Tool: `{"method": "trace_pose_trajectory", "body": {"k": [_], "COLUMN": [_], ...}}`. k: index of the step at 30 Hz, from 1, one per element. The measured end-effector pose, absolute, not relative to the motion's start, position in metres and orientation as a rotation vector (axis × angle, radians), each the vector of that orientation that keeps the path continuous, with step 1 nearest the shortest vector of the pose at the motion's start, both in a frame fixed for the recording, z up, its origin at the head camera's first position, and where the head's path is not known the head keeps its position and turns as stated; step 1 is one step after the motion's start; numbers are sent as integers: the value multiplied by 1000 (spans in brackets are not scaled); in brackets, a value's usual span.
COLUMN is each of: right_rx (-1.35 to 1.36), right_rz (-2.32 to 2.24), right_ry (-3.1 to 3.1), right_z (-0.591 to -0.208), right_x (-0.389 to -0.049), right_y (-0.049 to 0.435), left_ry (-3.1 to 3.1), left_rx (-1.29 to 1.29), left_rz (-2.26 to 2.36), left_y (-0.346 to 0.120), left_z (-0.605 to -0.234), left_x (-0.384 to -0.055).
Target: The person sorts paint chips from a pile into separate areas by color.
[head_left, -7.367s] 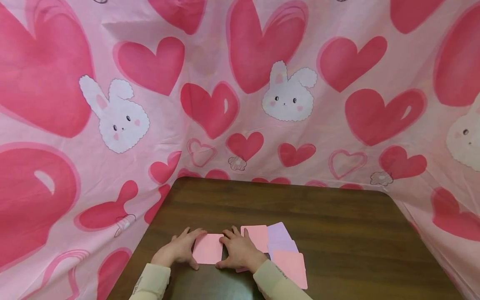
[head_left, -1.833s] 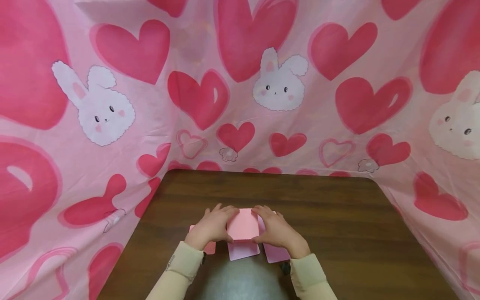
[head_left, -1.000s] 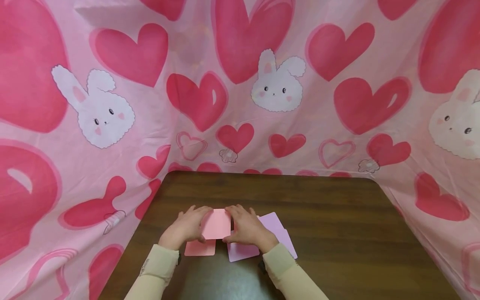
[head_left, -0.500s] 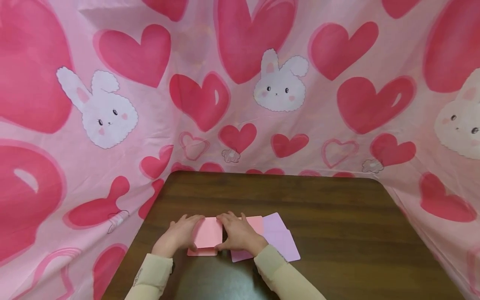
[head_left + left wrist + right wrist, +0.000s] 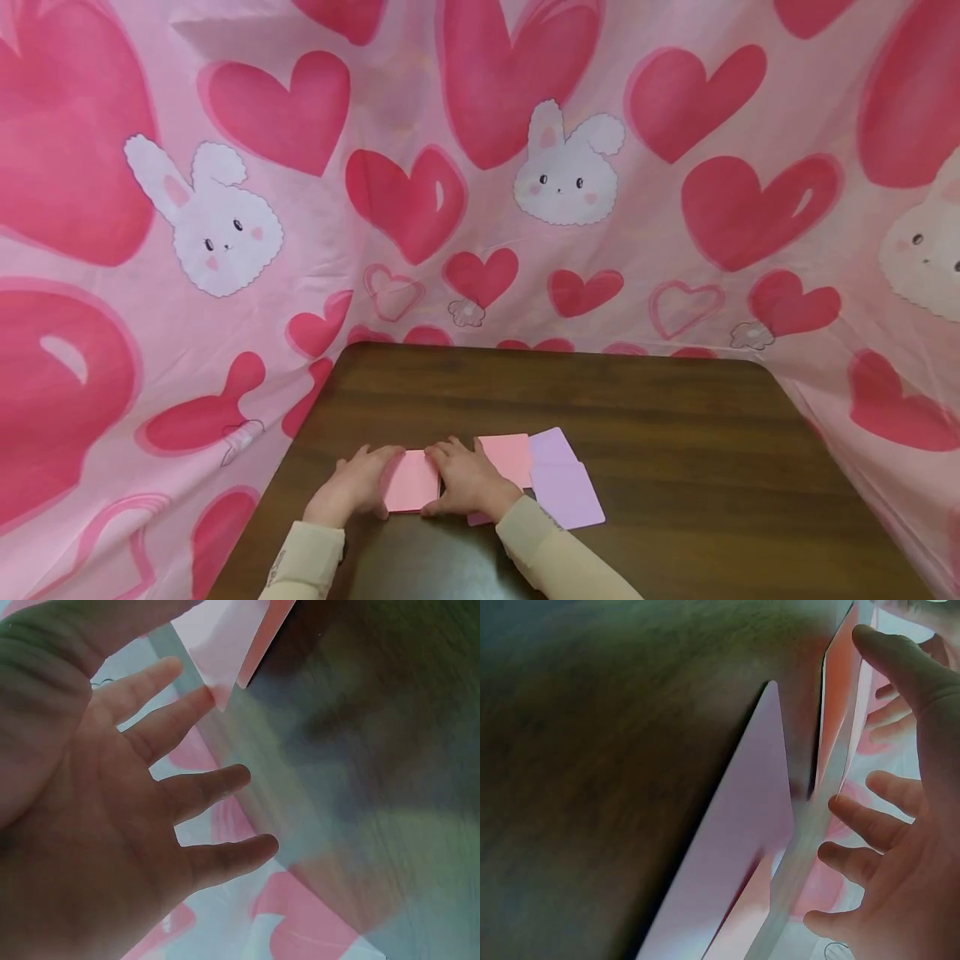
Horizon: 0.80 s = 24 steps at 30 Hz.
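Both hands hold a pale pink square card (image 5: 411, 481) by its opposite sides, at the left of the card group. My left hand (image 5: 348, 486) has its thumb and a finger at the left edge; its other fingers (image 5: 217, 784) spread out free. The right hand (image 5: 467, 485) grips the right edge between thumb and fingertip. Just beneath, a salmon-pink card (image 5: 838, 697) lies on the table, with a narrow gap between the two. Beside the right hand lie a pink card (image 5: 508, 457) and a purple card (image 5: 567, 496).
Another purple card (image 5: 553, 445) shows partly behind the front one. The right wrist hides most of one more purple card (image 5: 477, 520). All lie on a dark wooden table (image 5: 660, 433). A pink heart-and-rabbit cloth (image 5: 570, 275) hangs behind and at the sides.
Both hands carried the pink card left and toward the person, from above the middle purple card to over the salmon-pink card, which it now covers in the head view. The right-hand cards stayed put.
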State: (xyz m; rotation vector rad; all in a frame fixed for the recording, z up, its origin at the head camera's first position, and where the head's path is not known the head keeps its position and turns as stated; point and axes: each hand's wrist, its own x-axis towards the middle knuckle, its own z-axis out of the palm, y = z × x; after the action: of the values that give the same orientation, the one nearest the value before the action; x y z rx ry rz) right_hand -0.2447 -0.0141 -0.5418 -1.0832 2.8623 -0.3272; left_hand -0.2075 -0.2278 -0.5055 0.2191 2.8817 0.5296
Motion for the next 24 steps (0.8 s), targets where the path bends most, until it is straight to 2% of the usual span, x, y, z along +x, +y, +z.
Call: {"method": "trace_pose_trajectory", "body": {"k": [13,24], "right_rx": [-1066,-1065], "right_rz": [-284,-231], "right_ry": [2899,2892], "right_z": [-551,-550], "right_x": [-244,-244], "right_y": [-14,-13], "left_ry": [2900,2840], "left_rx": [260,222], "left_rz": [566,584], "left_y": [-226,-225], "left_z": [-521,-518], "left_x": [-215,-215]}}
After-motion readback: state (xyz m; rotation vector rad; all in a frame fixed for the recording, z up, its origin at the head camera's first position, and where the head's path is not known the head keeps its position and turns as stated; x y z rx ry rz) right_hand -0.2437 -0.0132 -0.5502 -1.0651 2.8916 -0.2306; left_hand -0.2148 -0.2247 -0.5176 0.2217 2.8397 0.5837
